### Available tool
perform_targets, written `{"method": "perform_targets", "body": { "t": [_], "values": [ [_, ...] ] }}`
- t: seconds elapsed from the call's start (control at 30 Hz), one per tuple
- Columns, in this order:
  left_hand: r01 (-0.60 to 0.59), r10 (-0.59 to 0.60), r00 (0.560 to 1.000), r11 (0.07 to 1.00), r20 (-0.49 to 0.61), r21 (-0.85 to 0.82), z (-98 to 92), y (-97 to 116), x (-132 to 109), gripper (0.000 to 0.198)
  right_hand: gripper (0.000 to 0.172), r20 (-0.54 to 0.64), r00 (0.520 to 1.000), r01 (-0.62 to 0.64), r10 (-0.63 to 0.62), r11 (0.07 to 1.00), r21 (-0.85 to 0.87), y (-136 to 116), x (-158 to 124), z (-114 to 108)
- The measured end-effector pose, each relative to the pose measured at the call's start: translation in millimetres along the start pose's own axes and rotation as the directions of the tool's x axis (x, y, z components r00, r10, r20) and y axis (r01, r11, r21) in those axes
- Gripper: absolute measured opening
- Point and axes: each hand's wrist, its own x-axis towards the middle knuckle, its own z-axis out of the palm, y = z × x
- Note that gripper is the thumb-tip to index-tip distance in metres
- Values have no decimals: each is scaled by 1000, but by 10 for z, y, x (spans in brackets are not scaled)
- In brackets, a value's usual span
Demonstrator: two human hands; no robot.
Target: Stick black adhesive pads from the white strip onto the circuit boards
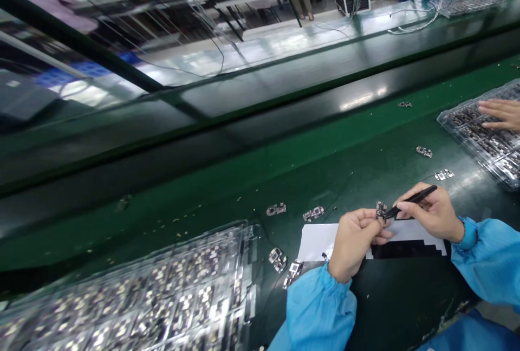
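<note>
My left hand pinches a small circuit board between thumb and fingers. My right hand grips black tweezers, whose tips reach that board. Below both hands lies a white paper sheet with a black stepped strip along it. Loose circuit boards lie on the green bench mat to the left of my hands, and another lies farther off to the right.
A clear plastic tray of boards fills the lower left. Another tray sits at the right, with a co-worker's hand on it. A glass partition runs behind the bench, with cables and a blue-sleeved person beyond it.
</note>
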Motion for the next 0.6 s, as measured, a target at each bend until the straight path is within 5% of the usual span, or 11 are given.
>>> {"method": "perform_targets", "body": {
  "t": [0.17, 0.4, 0.6],
  "values": [
    [9, -9, 1000, 1000, 0, -11, -10, -3, 18, 14, 17, 7, 1000, 16, -16, 999, -39, 12, 14, 0],
    [-4, 4, 1000, 997, -9, -79, -19, -16, -15, 20, 17, -220, 970, 68, -99, 987, -143, 21, 79, -79],
    [-203, 161, 956, 966, -244, -159, -421, 505, 242, 12, 16, -225, 958, 127, -178, 966, -223, 66, 100, -100]
  ]
}}
